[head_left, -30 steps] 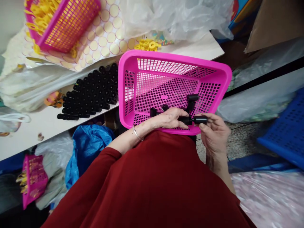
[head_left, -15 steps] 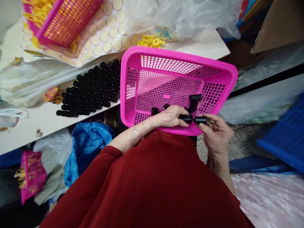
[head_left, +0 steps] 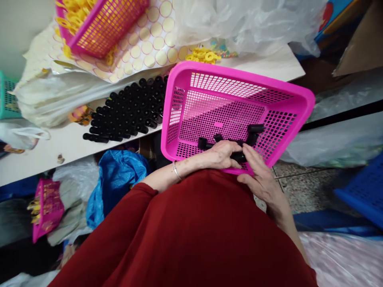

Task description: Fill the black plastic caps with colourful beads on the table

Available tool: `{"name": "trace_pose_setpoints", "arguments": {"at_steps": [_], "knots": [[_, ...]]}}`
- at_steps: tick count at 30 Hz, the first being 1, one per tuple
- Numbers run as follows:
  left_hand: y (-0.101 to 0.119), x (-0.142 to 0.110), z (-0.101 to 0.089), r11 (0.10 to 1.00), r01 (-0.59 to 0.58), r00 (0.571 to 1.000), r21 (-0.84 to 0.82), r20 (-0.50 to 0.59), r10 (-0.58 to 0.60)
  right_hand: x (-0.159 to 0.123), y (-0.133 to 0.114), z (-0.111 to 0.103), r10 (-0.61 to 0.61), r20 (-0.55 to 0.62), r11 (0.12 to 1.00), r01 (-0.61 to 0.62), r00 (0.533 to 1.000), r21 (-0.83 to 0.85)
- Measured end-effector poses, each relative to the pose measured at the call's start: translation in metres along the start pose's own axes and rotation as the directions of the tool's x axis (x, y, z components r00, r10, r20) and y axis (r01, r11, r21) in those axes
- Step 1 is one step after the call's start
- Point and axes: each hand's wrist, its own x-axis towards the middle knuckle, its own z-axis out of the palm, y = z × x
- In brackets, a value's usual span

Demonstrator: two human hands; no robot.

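Observation:
Over the near side of the pink plastic basket (head_left: 239,71), my left hand (head_left: 224,154) is closed around a short black plastic tube (head_left: 239,156). My right hand (head_left: 261,179) lies just right of it, thumb apart from the stretched fingers. Its fingertips reach the tube's right end; I cannot tell how firmly they press on it. Inside the basket lie several more black tubes (head_left: 255,128), partly hidden behind my hands. The basket rests against the red shirt (head_left: 209,223), tilted toward me.
On the white table (head_left: 38,159) at left, many black tubes (head_left: 128,109) stand in tight rows. Behind are a pink basket of yellow ring pieces (head_left: 101,32), a sheet of round stickers (head_left: 146,44), and loose yellow pieces (head_left: 203,55). A blue bag (head_left: 116,179) sits below; a blue crate (head_left: 362,191) is right.
The right hand's pinch on a black piece in line with the left hand's tube has opened, and its fingers are now stretched at the tube's end. The view has shifted slightly left.

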Motion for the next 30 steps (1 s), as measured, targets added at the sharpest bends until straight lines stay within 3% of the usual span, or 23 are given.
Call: {"name": "trace_pose_setpoints", "arguments": {"at_steps": [2,4,6,7,8,9,11,13,14,15,17,20,22,24,26,27,30], "knots": [[0.001,-0.022,-0.005,0.999,-0.014,0.998,-0.039,-0.056,0.012,0.003,0.005,-0.001,0.059,-0.062,0.997,-0.055,0.996,0.062],[0.003,-0.054,-0.014,0.991,-0.083,0.983,-0.103,-0.174,0.064,0.010,0.014,-0.001,0.153,-0.203,0.986,-0.135,0.967,0.097],[0.000,-0.092,-0.025,0.975,-0.178,0.916,-0.131,-0.384,0.116,0.019,0.024,0.000,0.213,-0.318,0.977,-0.195,0.924,0.087],[-0.003,-0.110,-0.031,0.972,-0.199,0.845,-0.125,-0.524,0.106,0.024,0.029,0.001,0.217,-0.338,0.976,-0.205,0.916,0.071],[-0.007,-0.128,-0.036,0.974,-0.191,0.741,-0.120,-0.669,0.062,0.029,0.031,0.002,0.205,-0.334,0.979,-0.200,0.920,0.048],[-0.014,-0.145,-0.041,0.978,-0.160,0.601,-0.133,-0.799,-0.010,0.034,0.032,0.004,0.174,-0.313,0.984,-0.179,0.933,0.014],[-0.032,-0.174,-0.049,0.973,-0.091,0.217,-0.212,-0.958,-0.188,0.042,0.028,0.011,0.059,-0.249,0.993,-0.082,0.967,-0.085],[-0.052,-0.199,-0.056,0.955,-0.065,-0.173,-0.290,-0.939,-0.297,0.050,0.019,0.020,-0.125,-0.167,0.972,0.087,0.978,-0.217],[-0.062,-0.211,-0.060,0.949,-0.052,-0.325,-0.312,-0.893,-0.311,0.053,0.014,0.025,-0.234,-0.110,0.937,0.193,0.966,-0.292],[-0.071,-0.223,-0.064,0.942,-0.030,-0.443,-0.335,-0.840,-0.313,0.056,0.009,0.031,-0.337,-0.035,0.881,0.301,0.941,-0.366],[-0.088,-0.246,-0.074,0.920,0.023,-0.587,-0.391,-0.751,-0.304,0.063,0.002,0.043,-0.488,0.141,0.719,0.488,0.862,-0.495],[-0.110,-0.278,-0.091,0.872,0.073,-0.699,-0.484,-0.649,-0.302,0.074,-0.002,0.059,-0.536,0.342,0.488,0.614,0.772,-0.621],[-0.124,-0.296,-0.102,0.825,0.113,-0.740,-0.553,-0.601,-0.302,0.080,-0.003,0.065,-0.512,0.401,0.397,0.624,0.759,-0.673],[-0.139,-0.309,-0.111,0.754,0.165,-0.756,-0.636,-0.572,-0.318,0.084,-0.004,0.065,-0.467,0.434,0.372,0.616,0.771,-0.694],[-0.153,-0.318,-0.117,0.690,0.192,-0.735,-0.698,-0.568,-0.370,0.085,-0.004,0.059,-0.418,0.431,0.426,0.592,0.800,-0.685],[-0.160,-0.319,-0.119,0.668,0.188,-0.715,-0.720,-0.567,-0.410,0.084,-0.003,0.054,-0.394,0.402,0.494,0.560,0.826,-0.665],[-0.179,-0.318,-0.123,0.646,0.216,-0.639,-0.733,-0.606,-0.474,0.076,0.005,0.033,-0.276,0.173,0.793,0.326,0.945,-0.515]]}}
